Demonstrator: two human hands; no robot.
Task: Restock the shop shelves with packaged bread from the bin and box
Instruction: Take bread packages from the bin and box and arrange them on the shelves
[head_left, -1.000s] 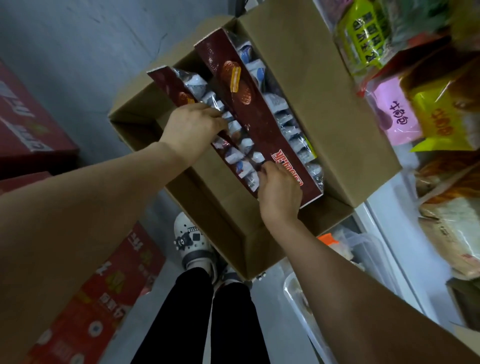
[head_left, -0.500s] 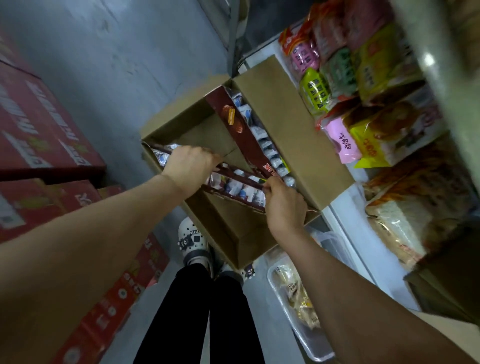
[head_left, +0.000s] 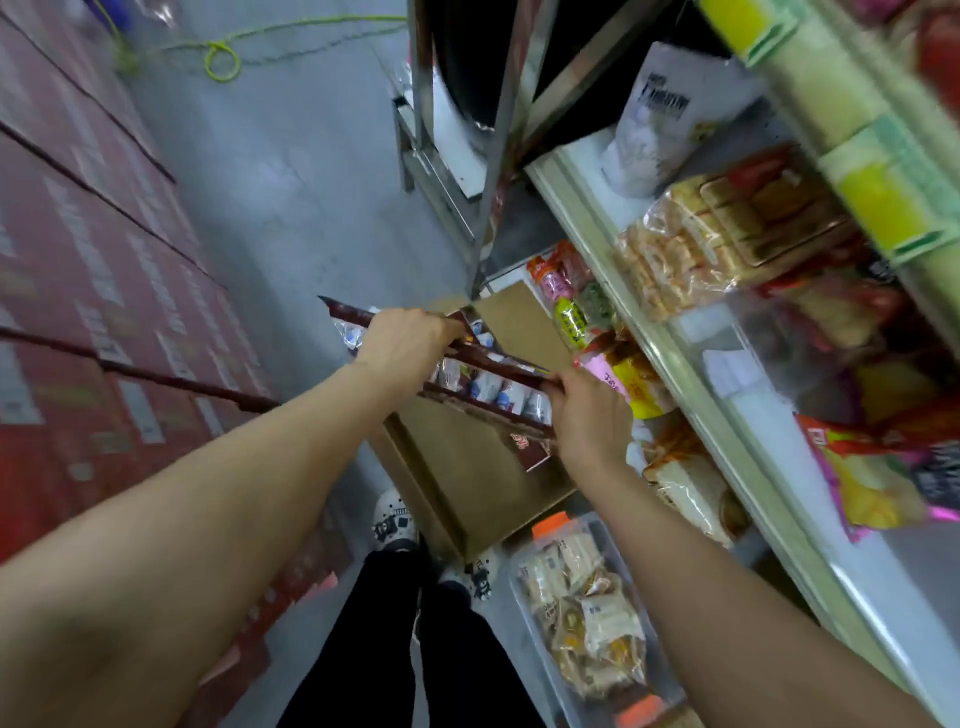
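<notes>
Maroon tray (head_left: 497, 367), apparently bread, gripped by left hand (head_left: 406, 340) and right hand (head_left: 588, 415).

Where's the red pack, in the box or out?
Out: the pack is held over the box by the left hand and right hand.

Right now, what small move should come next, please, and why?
Probably swing the long pack right, toward the shelf: the left hand and right hand grip it, and it seems clear of the cardboard box.
</notes>
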